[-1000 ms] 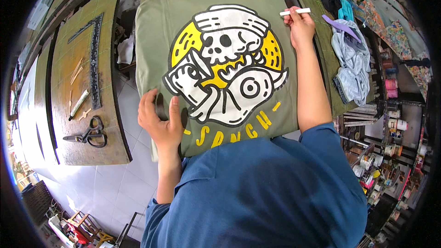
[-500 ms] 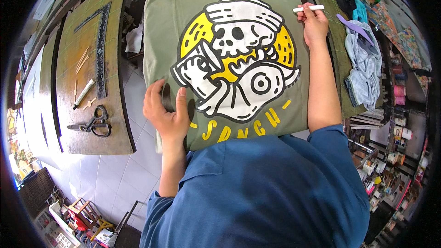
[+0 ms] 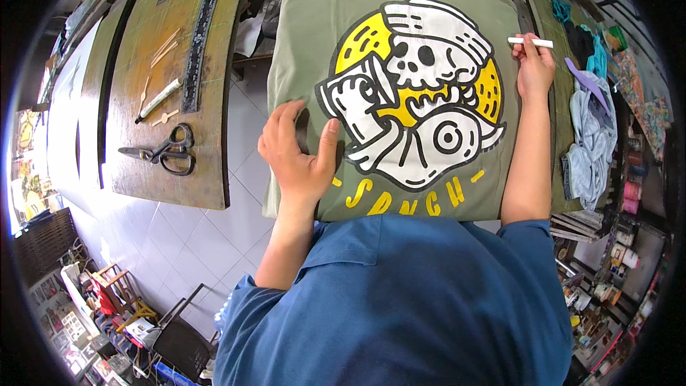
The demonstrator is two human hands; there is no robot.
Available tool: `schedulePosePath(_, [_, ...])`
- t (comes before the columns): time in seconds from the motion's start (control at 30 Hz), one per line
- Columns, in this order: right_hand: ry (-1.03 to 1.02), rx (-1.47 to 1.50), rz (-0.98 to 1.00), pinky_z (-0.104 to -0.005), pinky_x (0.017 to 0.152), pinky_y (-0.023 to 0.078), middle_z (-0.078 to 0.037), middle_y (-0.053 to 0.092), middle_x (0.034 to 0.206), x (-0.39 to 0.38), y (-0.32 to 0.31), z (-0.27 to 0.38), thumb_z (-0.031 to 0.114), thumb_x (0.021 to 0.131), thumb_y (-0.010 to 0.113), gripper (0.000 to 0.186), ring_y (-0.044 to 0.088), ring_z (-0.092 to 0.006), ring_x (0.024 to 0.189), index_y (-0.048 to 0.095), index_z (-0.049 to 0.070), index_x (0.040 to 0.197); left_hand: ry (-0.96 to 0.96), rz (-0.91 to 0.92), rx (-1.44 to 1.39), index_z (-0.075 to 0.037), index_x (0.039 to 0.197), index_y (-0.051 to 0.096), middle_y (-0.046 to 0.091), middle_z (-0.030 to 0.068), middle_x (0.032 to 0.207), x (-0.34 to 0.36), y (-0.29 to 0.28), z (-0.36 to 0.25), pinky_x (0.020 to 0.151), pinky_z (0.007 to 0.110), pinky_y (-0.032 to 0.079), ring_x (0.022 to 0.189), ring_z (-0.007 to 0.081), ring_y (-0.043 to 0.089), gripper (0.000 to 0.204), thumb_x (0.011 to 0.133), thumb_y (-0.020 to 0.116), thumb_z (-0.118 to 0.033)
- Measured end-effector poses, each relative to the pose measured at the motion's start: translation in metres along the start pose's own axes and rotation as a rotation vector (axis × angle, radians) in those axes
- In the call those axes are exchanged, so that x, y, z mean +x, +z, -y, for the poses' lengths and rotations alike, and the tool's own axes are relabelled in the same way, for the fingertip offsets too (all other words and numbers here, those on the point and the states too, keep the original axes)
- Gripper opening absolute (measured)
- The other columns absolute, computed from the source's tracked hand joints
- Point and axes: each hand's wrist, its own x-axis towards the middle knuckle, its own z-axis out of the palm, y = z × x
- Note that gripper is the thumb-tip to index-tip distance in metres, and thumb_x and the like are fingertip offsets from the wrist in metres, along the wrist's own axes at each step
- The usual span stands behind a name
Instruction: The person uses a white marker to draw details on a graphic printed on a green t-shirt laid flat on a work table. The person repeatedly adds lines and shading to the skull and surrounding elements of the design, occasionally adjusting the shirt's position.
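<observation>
Now our left hand (image 3: pixel 296 154) has slid inward, spread flat on the soft green shirt (image 3: pixel 314 43); our right hand (image 3: pixel 534 68) still pinches a slim white chalk stick (image 3: pixel 530 42).

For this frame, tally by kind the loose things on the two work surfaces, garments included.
Green printed shirt: 1
White chalk stick, in the right hand: 1
Scissors: 1
Metal square ruler: 1
White marker: 1
Pale blue garment: 1
Total: 6
The left hand rests flat on the shirt. Small pale strips by the ruler are too unclear to count.
</observation>
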Motion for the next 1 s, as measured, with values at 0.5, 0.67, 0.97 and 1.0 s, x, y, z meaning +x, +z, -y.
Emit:
schedulePosePath(0.5, [-0.025, 0.006, 0.018, -0.0258, 0.064, 0.048, -0.012, 0.064, 0.091, 0.000, -0.001, 0.000, 0.008, 0.091, 0.059, 0.017, 0.058, -0.0130, 0.070, 0.056, -0.003, 0.104, -0.020, -0.002, 0.006, -0.005, 0.112, 0.056, 0.056, 0.0109, 0.112, 0.001, -0.002, -0.004, 0.091, 0.038, 0.030, 0.104, 0.0255, 0.051, 0.046, 0.075, 0.072, -0.028])
schedulePosePath(0.67, [-0.286, -0.284, 0.141, -0.0228, 0.066, 0.049, -0.006, 0.065, 0.088, -0.025, 0.046, 0.015, 0.011, 0.091, 0.059, 0.016, 0.060, -0.0099, 0.072, 0.059, -0.001, 0.102, -0.010, -0.009, 0.030, -0.005, 0.112, 0.056, 0.056, 0.0107, 0.112, 0.000, -0.001, -0.004, 0.091, 0.038, 0.030, 0.104, 0.0258, 0.051, 0.046, 0.076, 0.072, -0.029])
schedulePosePath(0.97, [-0.130, -0.429, 0.655, -0.0214, 0.068, 0.047, -0.002, 0.064, 0.088, -0.058, 0.141, 0.038, 0.008, 0.091, 0.058, 0.012, 0.056, -0.0073, 0.073, 0.061, 0.001, 0.100, -0.020, -0.008, -0.010, -0.004, 0.113, 0.055, 0.056, 0.0112, 0.113, 0.001, -0.003, -0.003, 0.092, 0.039, 0.030, 0.104, 0.0264, 0.051, 0.047, 0.077, 0.071, -0.030])
schedulePosePath(1.0, [-0.118, -0.387, 0.675, -0.0213, 0.067, 0.047, -0.002, 0.064, 0.086, -0.061, 0.145, 0.037, 0.007, 0.091, 0.057, 0.011, 0.055, -0.0069, 0.072, 0.061, 0.001, 0.098, -0.020, -0.009, -0.015, -0.004, 0.113, 0.055, 0.056, 0.0113, 0.113, 0.001, -0.003, -0.003, 0.093, 0.039, 0.030, 0.105, 0.0264, 0.051, 0.047, 0.077, 0.071, -0.030])
